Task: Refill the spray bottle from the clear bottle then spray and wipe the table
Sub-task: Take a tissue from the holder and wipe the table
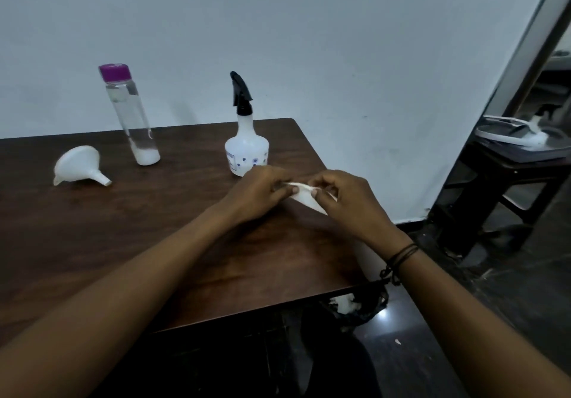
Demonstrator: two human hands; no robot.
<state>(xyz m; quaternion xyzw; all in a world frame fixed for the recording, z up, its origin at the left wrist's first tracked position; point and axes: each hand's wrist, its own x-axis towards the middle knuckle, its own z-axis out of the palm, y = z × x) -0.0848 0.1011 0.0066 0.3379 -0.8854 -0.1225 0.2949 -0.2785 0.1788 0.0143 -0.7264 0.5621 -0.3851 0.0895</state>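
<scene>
Both hands meet over the right part of the dark wood table (92,243), w/ a white tissue (304,195) pinched between them. Left hand (258,192) has fingers curled in, thumb and fingertips closed on the tissue's left end. Right hand (346,200) is likewise curled, thumb pressed onto the tissue's right side; a black cord bracelet (398,258) sits on that wrist. Tissue looks folded or bunched, held just above the tabletop, can't tell if it touches.

Spray bottle (245,144), white body w/ black trigger head, stands upright just behind the left hand, its base partly hidden by the knuckles. Clear bottle (131,113) w/ purple cap stands farther left, near the back edge, well apart from the hands. White funnel (78,166) lies on its side left of the clear bottle, spout pointing right.

Below the table's right corner: a bin w/ black liner (358,303), white scraps inside. Dark side table (506,163) at right holds grey clutter.
</scene>
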